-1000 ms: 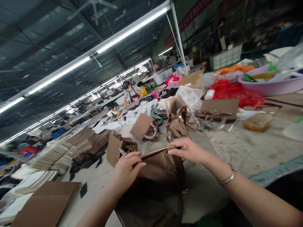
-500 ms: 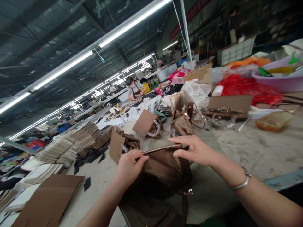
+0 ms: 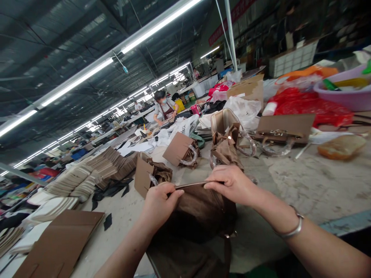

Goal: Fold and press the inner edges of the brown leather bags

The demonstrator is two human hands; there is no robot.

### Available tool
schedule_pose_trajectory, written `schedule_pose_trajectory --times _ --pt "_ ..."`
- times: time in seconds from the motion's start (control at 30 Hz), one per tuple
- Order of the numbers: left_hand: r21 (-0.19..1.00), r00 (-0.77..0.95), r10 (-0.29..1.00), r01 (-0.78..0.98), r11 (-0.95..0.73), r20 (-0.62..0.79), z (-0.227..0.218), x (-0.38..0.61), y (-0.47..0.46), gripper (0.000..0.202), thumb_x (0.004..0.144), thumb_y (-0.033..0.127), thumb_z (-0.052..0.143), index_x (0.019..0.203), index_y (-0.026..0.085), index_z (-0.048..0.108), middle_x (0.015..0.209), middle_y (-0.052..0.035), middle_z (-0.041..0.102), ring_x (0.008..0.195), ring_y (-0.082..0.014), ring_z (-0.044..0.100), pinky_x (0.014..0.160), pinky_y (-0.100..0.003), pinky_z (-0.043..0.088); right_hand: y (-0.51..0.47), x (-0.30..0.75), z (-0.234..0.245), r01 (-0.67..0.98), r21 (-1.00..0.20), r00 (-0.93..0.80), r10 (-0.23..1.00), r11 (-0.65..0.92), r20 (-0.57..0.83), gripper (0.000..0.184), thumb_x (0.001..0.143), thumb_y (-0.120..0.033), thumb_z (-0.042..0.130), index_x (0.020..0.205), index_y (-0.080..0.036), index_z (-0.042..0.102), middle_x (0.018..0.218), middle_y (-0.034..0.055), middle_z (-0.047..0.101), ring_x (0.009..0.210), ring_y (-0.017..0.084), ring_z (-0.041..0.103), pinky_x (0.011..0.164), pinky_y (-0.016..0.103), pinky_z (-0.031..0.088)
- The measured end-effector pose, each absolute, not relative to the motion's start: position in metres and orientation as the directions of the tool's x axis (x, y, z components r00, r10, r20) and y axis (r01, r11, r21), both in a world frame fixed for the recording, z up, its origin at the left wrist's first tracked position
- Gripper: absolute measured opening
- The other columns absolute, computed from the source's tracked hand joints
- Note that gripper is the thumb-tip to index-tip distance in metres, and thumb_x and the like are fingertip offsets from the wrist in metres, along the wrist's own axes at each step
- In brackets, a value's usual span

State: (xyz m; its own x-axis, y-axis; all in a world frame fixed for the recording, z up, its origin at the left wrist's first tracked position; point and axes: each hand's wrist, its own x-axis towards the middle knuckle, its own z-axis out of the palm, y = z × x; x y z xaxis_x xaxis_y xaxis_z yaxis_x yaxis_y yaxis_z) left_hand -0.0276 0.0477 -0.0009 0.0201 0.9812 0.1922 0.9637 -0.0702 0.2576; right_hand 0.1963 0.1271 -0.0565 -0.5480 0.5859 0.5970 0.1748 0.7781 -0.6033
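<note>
A brown handbag (image 3: 199,208) with loose, dark brown lining stands between my hands at the front of the table. At its upper edge, my left hand (image 3: 162,200) pinches the left end between thumb and fingers. My right hand (image 3: 232,183) closes on the same edge farther right, thumb below and fingers above. The edge runs nearly straight from one hand to the other. Shadow hides much of the bag's lower part. Just beyond are a small brown bag (image 3: 144,177) with a wrapped handle and another brown bag (image 3: 179,150).
A flat brown panel (image 3: 60,243) lies at left, near stacked panels (image 3: 107,164). Farther back stand an open bag (image 3: 226,139) and a brown bag (image 3: 285,127). Red plastic (image 3: 307,106) and a purple basin (image 3: 344,94) sit at right. A co-worker (image 3: 165,106) works across the table.
My right hand has gone from spread fingers to a pinch on the bag's edge, shifting slightly left. My left hand keeps its grip. The view has moved slightly.
</note>
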Motion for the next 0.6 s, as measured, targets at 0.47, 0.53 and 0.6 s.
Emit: schedule_pose_trajectory --times 0.47,0.53,0.6 --pt "0.233 0.024 0.981 0.97 -0.069 0.19 -0.002 -0.025 0.046 0.032 0.082 0.036 0.053 0.056 0.017 0.055 0.066 -0.0009 0.061 0.065 -0.0122 0.054 0.061 -0.023 0.036 0.113 0.189 -0.043 0.417 -0.307 -0.614 0.514 0.856 0.599 0.027 0.089 -0.039 0.05 0.08 -0.02 0.067 0.074 0.0028 0.065 0.073 0.016 0.058 0.087 0.034 0.038" --pt "0.227 0.018 0.98 0.972 -0.063 0.197 -0.002 -0.025 0.046 0.033 0.081 0.035 0.054 0.054 0.017 0.054 0.063 -0.0005 0.06 0.064 -0.012 0.054 0.06 -0.023 0.035 0.111 0.184 -0.045 0.432 -0.291 -0.602 0.513 0.854 0.612 0.029 0.091 -0.031 0.048 0.071 -0.02 0.064 0.07 0.0029 0.064 0.069 0.015 0.056 0.082 0.031 0.04" --pt "0.226 0.018 0.98 0.972 -0.064 0.2 -0.001 -0.024 0.047 0.033 0.081 0.035 0.055 0.054 0.017 0.053 0.061 0.0004 0.058 0.062 -0.0113 0.053 0.06 -0.022 0.035 0.11 0.181 -0.047 0.448 -0.263 -0.594 0.504 0.855 0.627 0.029 0.09 -0.03 0.048 0.067 -0.019 0.062 0.07 0.0037 0.063 0.069 0.015 0.055 0.081 0.03 0.041"
